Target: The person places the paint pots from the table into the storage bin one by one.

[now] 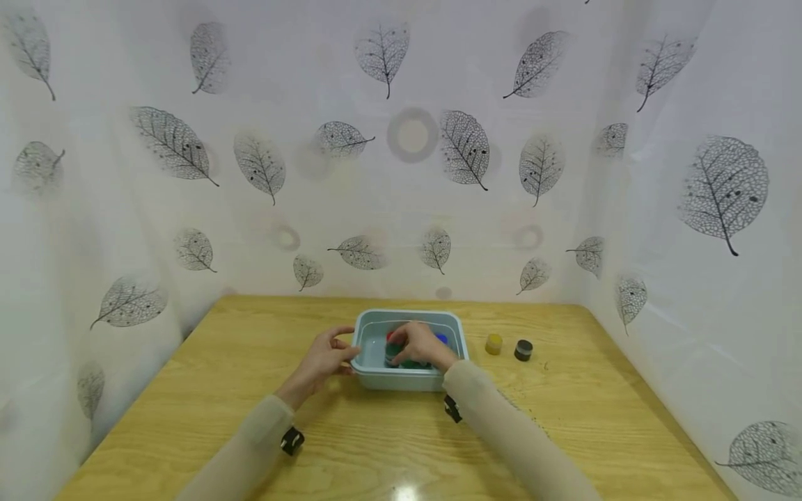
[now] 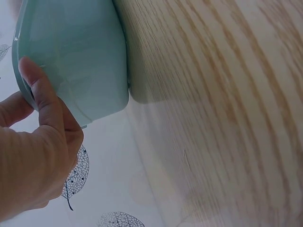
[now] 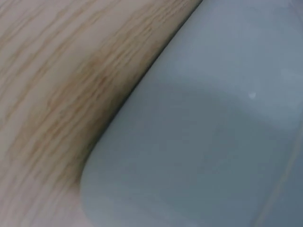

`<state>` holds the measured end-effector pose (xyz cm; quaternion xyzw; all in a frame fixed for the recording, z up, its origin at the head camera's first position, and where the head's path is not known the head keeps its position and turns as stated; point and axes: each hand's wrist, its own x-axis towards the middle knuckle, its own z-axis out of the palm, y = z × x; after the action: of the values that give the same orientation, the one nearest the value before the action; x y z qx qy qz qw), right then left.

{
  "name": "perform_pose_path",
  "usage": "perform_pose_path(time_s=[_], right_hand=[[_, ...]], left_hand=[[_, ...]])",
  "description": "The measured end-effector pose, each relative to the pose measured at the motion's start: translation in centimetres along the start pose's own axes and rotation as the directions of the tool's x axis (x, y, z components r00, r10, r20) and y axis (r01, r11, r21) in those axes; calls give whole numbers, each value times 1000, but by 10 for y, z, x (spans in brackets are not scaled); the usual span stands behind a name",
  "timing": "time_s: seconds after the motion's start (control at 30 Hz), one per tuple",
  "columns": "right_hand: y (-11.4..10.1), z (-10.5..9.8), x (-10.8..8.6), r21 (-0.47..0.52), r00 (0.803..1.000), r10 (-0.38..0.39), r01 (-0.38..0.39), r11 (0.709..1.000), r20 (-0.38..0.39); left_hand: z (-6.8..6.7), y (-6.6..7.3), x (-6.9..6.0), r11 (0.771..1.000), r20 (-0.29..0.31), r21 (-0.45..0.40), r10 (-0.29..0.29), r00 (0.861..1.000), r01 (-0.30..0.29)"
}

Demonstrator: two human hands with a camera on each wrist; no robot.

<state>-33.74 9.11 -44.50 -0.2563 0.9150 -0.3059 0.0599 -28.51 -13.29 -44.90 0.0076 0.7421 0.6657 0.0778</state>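
A light blue-green plastic box sits on the wooden table. My left hand grips the box's left rim; in the left wrist view, fingers lie along the outer wall. Reaching over the front rim, my right hand is inside the box and pinches a small dark green paint pot. Close to that hand, a red pot and a blue pot show partly. Another green thing under the hand is mostly covered. The right wrist view holds only the box's outside wall and table, no hand.
To the right of the box, a yellow paint pot and a black paint pot stand on the table. A white curtain with leaf prints hangs behind the table and along both sides.
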Motion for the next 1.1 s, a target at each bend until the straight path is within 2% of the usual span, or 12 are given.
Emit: perform_pose_path(time_s=[0.47, 0.67, 0.9, 1.1], right_hand=[[-1, 2, 0, 24, 999, 46, -46, 999, 17], [1, 1, 0, 38, 999, 39, -39, 999, 18], [12, -6, -4, 182, 997, -48, 37, 983, 58], [19, -22, -11, 254, 998, -65, 57, 966, 23]], left_hand=[[-1, 0, -1, 1000, 8, 1, 1, 1000, -1], [0, 1, -1, 1000, 1, 0, 2, 1000, -2], [1, 0, -2, 1000, -6, -9, -7, 1000, 7], [2, 0, 0, 1000, -10, -17, -6, 1000, 6]])
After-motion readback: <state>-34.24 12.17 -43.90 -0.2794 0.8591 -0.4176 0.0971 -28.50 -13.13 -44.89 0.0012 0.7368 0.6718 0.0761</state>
